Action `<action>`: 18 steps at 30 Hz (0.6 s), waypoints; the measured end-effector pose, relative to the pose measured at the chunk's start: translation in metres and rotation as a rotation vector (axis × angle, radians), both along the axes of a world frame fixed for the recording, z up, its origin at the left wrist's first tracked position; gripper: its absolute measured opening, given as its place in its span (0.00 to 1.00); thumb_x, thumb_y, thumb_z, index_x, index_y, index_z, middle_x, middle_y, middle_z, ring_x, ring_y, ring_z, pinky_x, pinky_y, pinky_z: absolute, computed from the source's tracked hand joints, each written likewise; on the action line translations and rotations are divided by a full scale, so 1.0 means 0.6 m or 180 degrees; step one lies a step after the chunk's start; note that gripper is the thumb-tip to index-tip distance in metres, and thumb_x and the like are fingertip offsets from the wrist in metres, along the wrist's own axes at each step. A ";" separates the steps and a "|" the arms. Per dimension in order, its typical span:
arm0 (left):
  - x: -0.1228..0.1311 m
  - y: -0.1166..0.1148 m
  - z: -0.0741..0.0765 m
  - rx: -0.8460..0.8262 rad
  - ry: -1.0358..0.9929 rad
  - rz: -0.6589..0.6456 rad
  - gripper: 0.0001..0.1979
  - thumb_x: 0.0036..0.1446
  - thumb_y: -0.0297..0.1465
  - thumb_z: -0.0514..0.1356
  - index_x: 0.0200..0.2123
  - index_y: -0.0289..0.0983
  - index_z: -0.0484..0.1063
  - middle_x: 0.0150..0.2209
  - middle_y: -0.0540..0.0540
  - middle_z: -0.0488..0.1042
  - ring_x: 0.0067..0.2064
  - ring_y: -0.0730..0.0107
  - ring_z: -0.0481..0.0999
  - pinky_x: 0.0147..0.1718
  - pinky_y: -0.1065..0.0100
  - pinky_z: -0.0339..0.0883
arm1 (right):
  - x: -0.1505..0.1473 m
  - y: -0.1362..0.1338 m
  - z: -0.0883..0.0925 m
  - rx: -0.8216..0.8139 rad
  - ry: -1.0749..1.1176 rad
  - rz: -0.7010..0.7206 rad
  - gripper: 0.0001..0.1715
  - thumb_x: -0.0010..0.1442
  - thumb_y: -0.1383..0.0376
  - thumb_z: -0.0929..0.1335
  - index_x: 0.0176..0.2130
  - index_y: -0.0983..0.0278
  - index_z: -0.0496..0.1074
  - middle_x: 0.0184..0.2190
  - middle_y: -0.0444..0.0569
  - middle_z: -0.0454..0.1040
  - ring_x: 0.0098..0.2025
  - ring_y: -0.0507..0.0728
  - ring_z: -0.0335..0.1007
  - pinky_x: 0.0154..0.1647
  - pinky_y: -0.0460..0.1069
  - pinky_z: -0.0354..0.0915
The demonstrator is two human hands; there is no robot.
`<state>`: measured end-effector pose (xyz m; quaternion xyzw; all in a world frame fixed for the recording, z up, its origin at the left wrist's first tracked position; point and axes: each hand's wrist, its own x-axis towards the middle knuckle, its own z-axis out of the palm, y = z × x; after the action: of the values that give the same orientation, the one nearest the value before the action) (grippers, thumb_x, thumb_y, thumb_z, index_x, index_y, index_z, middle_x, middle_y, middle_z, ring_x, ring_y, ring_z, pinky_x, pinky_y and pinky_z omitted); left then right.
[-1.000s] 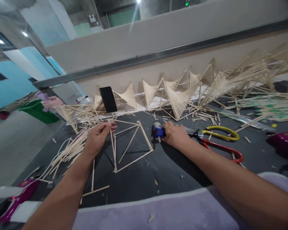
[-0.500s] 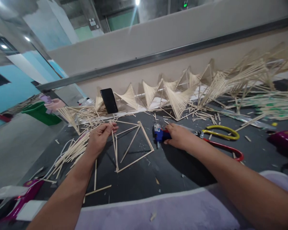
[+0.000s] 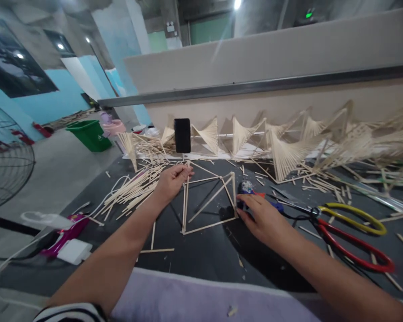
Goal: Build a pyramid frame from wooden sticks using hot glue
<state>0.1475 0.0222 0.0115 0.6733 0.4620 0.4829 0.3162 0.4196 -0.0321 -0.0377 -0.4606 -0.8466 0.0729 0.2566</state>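
A pyramid-like frame of thin wooden sticks [image 3: 208,203] stands on the dark table top [image 3: 201,250]. My left hand [image 3: 169,181] is closed in a pinch on the frame's upper left corner. My right hand [image 3: 262,219] lies with its fingers stretched out and holds nothing; the fingertips are at the frame's lower right corner. Just beyond those fingers a small blue glue gun [image 3: 246,190] rests on the table.
Large scissors with a yellow and a red handle [image 3: 352,228] lie to the right. A heap of loose sticks [image 3: 134,190] is on the left, finished stick shapes [image 3: 282,152] and a propped black phone [image 3: 182,135] behind. A pink tool [image 3: 65,232] and white plug [image 3: 74,252] sit at the near left.
My right hand has let go of the blue glue gun and moved to the frame's lower right corner. My left hand keeps its pinch. The view has turned left.
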 end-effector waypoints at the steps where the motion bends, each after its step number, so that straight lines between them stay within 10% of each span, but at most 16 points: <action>1: -0.001 0.000 -0.002 0.0038 0.0076 0.0015 0.17 0.54 0.44 0.56 0.33 0.36 0.73 0.38 0.43 0.76 0.39 0.63 0.76 0.39 0.64 0.71 | -0.001 0.000 -0.004 -0.0025 0.0047 -0.0010 0.18 0.60 0.63 0.59 0.49 0.65 0.65 0.46 0.56 0.71 0.49 0.59 0.65 0.51 0.56 0.61; 18: -0.003 0.001 -0.002 0.0114 0.0185 0.0045 0.18 0.55 0.45 0.55 0.33 0.36 0.74 0.36 0.44 0.76 0.36 0.65 0.76 0.36 0.66 0.70 | -0.014 -0.007 -0.011 -0.0491 0.0121 -0.0094 0.19 0.59 0.65 0.59 0.51 0.65 0.63 0.42 0.54 0.72 0.41 0.57 0.70 0.43 0.50 0.64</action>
<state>0.1457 0.0230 0.0105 0.6893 0.4670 0.4736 0.2871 0.4111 -0.0366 -0.0442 -0.4900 -0.8265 0.1428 0.2375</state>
